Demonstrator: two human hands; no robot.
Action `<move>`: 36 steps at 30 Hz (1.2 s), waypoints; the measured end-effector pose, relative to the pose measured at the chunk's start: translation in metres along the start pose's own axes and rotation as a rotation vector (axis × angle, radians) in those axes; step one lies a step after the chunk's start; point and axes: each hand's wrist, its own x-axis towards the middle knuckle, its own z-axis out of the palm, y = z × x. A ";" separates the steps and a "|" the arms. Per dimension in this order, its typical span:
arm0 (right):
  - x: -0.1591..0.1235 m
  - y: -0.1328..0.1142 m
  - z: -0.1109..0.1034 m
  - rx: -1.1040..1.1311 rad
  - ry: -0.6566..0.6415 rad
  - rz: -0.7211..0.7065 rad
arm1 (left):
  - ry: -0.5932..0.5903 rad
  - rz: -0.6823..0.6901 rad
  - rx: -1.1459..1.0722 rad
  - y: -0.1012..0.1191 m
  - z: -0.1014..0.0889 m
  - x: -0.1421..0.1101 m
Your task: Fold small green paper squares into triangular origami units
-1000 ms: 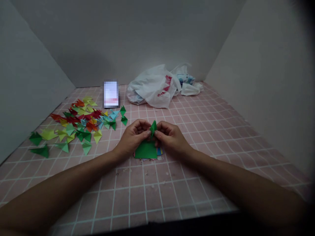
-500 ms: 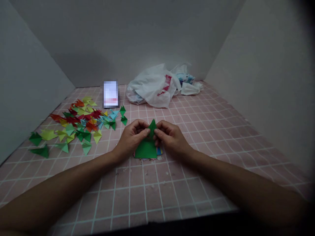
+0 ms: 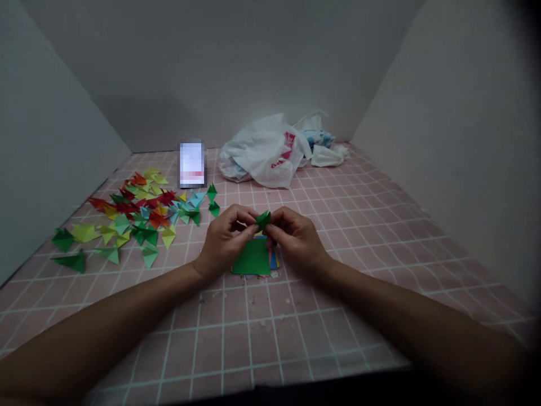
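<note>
Between my two hands is a small piece of folded green paper [image 3: 264, 220], held above a stack of square coloured paper [image 3: 251, 258]. My left hand [image 3: 231, 234] pinches its left side between thumb and fingers. On the right side, my right hand [image 3: 296, 235] pinches it the same way. A green sheet lies on top of the stack, with blue, yellow and pink edges showing beneath. To the left spreads a group of folded paper cranes [image 3: 146, 234] in green, yellow, red, orange and light blue.
A phone [image 3: 192, 163] with a lit, blurred screen stands upright near the back wall. Beside it rests a white plastic bag [image 3: 262, 152] with red print, and further right a smaller bag [image 3: 323, 141]. Pink checked cloth [image 3: 380, 270] covers the table, with walls on three sides.
The folded paper has gone from a tall, pointed shape to a shorter, more compact one between my fingertips. More of the stack's green top sheet shows. Both hands stay in nearly the same place.
</note>
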 end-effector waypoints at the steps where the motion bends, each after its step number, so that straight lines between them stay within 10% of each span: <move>1: -0.001 -0.001 0.000 -0.055 0.023 -0.060 | -0.001 0.094 0.069 0.001 -0.001 0.000; 6: -0.006 -0.006 -0.001 -0.327 0.091 -0.449 | 0.037 0.492 0.279 0.007 -0.004 0.000; 15: -0.007 -0.014 -0.007 -0.590 0.113 -0.854 | 0.031 0.640 0.409 0.013 -0.009 0.001; 32: -0.011 -0.016 -0.009 -0.670 0.061 -0.791 | -0.002 0.596 0.419 0.014 -0.010 -0.001; 36: -0.008 -0.014 -0.006 -0.466 0.025 -0.606 | -0.048 0.381 0.286 0.014 -0.007 0.000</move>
